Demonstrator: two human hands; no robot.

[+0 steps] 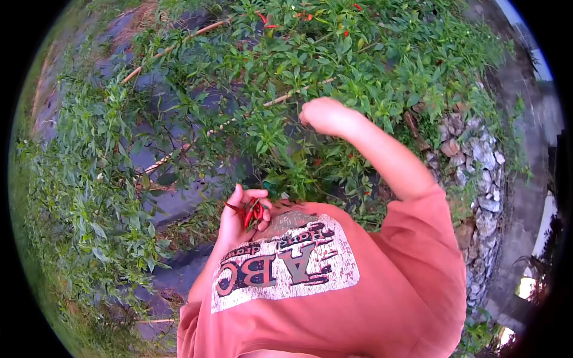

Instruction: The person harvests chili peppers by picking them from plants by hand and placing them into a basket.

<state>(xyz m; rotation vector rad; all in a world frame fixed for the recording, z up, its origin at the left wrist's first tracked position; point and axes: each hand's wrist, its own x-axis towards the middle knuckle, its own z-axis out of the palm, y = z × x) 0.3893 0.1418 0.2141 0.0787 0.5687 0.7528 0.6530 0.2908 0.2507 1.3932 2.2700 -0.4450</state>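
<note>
Several red chili peppers (249, 217) with green stems lie in my left hand (230, 219), held close to my shirt. The fingers curl around them, and the thumb points up. Out among the pepper plants (268, 134) is my right hand (325, 116), with its arm stretched forward. Its fingers are curled in toward the leaves; their tips are hidden, so anything between them does not show. Red chilies (263, 18) hang on the plants farther out, and another red chili (317, 161) shows low in the leaves below my right hand.
Bamboo poles (206, 28) run slantwise through the plants. Dark plastic sheeting (179, 206) covers the ground between rows. A stone edging (486, 203) borders the bed on the right, with a grey path (519, 131) beyond. Grass lies at the far left.
</note>
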